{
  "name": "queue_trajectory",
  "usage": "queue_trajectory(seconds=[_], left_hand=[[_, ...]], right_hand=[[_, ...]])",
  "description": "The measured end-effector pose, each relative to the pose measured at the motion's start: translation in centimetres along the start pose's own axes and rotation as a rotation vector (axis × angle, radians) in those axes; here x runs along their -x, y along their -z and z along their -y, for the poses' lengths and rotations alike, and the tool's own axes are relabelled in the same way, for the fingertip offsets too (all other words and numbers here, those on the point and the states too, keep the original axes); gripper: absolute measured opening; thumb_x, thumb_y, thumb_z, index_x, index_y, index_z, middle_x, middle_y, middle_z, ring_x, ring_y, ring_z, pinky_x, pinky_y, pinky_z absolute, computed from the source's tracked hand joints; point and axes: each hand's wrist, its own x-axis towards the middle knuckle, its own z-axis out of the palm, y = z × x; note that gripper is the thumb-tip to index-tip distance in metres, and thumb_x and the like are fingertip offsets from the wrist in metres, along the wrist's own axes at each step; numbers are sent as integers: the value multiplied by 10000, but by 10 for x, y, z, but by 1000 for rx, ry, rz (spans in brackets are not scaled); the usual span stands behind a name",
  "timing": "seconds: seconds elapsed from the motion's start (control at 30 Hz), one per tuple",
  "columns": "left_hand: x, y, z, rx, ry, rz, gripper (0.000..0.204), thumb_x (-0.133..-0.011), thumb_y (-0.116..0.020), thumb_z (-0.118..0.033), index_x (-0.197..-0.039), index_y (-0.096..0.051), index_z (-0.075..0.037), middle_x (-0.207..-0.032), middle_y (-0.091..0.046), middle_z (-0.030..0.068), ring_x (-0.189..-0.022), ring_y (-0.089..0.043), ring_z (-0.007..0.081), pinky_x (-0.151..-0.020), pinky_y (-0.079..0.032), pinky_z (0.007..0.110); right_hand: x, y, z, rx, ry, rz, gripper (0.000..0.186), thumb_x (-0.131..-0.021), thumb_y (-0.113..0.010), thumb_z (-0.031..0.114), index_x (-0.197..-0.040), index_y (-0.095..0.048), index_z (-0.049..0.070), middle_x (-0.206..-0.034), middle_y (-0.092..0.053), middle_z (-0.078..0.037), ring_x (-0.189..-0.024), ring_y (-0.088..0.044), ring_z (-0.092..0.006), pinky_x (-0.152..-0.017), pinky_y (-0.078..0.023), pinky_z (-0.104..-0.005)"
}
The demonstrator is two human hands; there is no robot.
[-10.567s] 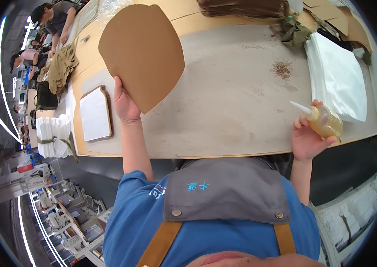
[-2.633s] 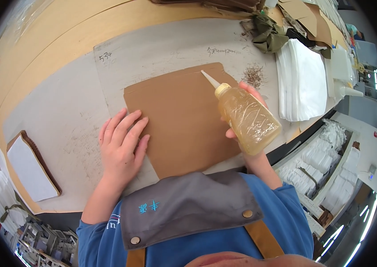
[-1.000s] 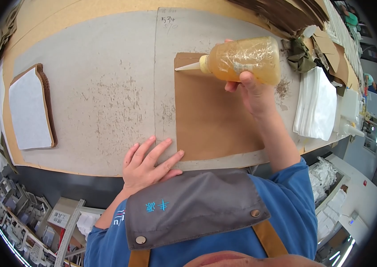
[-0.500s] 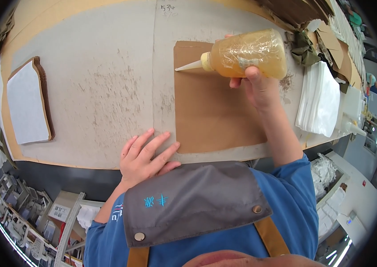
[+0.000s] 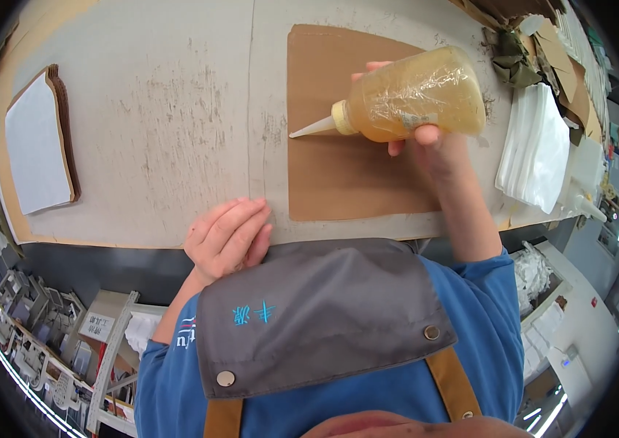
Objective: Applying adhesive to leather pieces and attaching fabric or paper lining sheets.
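My right hand (image 5: 433, 142) is wrapped round a squeeze bottle (image 5: 415, 95) of cloudy yellowish liquid, tilted almost onto its side. Its long pale nozzle (image 5: 313, 127) points left, with the tip at the left edge of a flat brown panel (image 5: 360, 190). Whether the tip touches the panel I cannot tell. The panel lies on the grey tabletop in front of me, partly covered by the bottle and my right arm. My left hand (image 5: 229, 237) rests at the near table edge, left of the panel, its fingers drawn together and curled, with nothing visible in them.
A stack of brown pieces topped with a white sheet (image 5: 35, 150) lies at the left. On the right are folded white pieces (image 5: 536, 146), a dark green cloth bundle (image 5: 515, 58) and brown cut pieces (image 5: 558, 58). Dried streaks (image 5: 178, 124) mark the grey tabletop (image 5: 127, 44).
The nozzle tip has moved toward me along the panel's left edge. My left hand's fingers, spread before, have come together and away from the panel's corner. The whole view has shifted slightly.
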Motion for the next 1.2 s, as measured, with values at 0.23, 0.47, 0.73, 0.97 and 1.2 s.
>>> queue_trajectory(seconds=[0.23, 0.47, 0.73, 0.97, 1.2], left_hand=[[-1, -7, 2, -2, -8, -124, 240, -729, -749, -21, -959, -778, -83, -1026, -758, 36, -851, -702, 200, -721, -542, 280], [2, -10, 2, -43, -4, -189, 321, -689, -728, 7, -992, -774, -86, -1041, -747, 49, -847, -701, 205, -716, -550, 289], [5, -11, -1, -101, -25, -134, 534, -795, -820, -460, -1184, -706, -113, -1170, -711, 52, -1007, -671, 231, -868, -518, 345], [-16, -18, -31, -261, 26, 105, 872, -707, -845, -617, -1415, -552, -202, -1538, -443, 97, -1501, -311, 346, -1245, -93, 528], [-27, -34, -39, -388, -99, 112, 545, -774, -841, -494, -1267, -691, -319, -1492, -505, -3, -1484, -351, 291, -1257, -84, 539]], right_hand=[[21, -5, -5, 7, -93, 90, 1180, -555, -892, 708, -1387, -506, -35, -1289, -653, -230, -971, -736, -215, -474, -564, -197], [39, -8, -20, -95, -92, 166, 1150, -546, -937, 639, -1376, -524, -41, -1292, -651, -223, -930, -738, -194, -473, -557, -194], [57, -7, -20, -187, -121, 182, 1139, -562, -949, 602, -1389, -510, -46, -1378, -581, -239, -1076, -699, -199, -473, -556, -207], [65, 49, -5, -242, 51, -43, 1236, -673, -748, 805, -1494, -376, -41, -1465, -501, -230, -989, -690, -133, -517, -530, -154], [87, 124, -9, -447, 371, -254, 943, -831, -643, 762, -1401, -531, 20, -1406, -581, -248, -740, -633, -70, -578, -516, -164]])
